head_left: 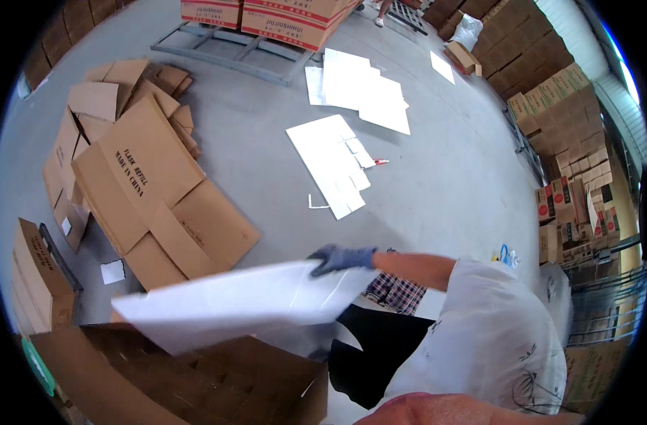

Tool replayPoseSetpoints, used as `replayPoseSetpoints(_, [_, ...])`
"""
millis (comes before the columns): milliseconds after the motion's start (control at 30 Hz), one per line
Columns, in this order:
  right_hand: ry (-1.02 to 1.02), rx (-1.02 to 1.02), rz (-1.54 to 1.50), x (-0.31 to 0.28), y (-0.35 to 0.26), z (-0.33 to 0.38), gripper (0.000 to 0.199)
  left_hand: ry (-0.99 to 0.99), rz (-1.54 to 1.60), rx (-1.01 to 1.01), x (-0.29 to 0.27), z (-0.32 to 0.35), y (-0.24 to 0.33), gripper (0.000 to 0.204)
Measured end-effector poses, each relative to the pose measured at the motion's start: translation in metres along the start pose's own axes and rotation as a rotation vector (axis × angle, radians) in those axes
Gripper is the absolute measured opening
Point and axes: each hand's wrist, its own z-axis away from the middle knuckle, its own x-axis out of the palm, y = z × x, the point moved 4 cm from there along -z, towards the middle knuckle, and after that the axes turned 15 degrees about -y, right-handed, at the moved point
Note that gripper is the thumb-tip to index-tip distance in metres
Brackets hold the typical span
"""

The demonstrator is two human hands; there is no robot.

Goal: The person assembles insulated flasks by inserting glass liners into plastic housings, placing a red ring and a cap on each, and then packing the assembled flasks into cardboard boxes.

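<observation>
A large white sheet (238, 301), probably foam board, hangs tilted over an open brown carton (89, 375). My right hand (341, 259), in a dark blue-grey glove, is closed on the sheet's upper edge near its right end. Beneath the sheet's lower edge, beside the carton's right wall, a blurred blue-grey shape looks like my gloved left hand (323, 341); its fingers are not distinguishable. Part of my bare arm crosses the bottom edge. The carton's inside is shadowed and partly covered by the sheet.
Flattened brown cartons (160, 184) are piled at the left. White sheets (330, 163) lie on the grey floor, a red-ended tool (381, 162) beside them. Plaid cloth (398, 292) lies by my right forearm. Boxes (288, 25) stand on a metal pallet; stacked cartons (564, 106) line the right.
</observation>
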Motion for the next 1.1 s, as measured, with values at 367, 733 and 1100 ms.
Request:
replayPoseSetpoints(367, [0.522,0.22,-0.52,-0.189,0.208,0.101,0.041,0.328,0.301,0.013,-0.14,-0.155,-0.023,0.034])
replayPoseSetpoints(733, [0.589,0.279,-1.008,-0.074,0.237,-0.08,0.056,-0.153,-0.369,-0.164,-0.073,-0.198,-0.181,0.06])
replayPoseSetpoints(1100, [-0.053,-0.075,-0.267,0.316,0.07,-0.343,0.049,0.279,0.562,-0.897,-0.194,-0.104,-0.39,0.081])
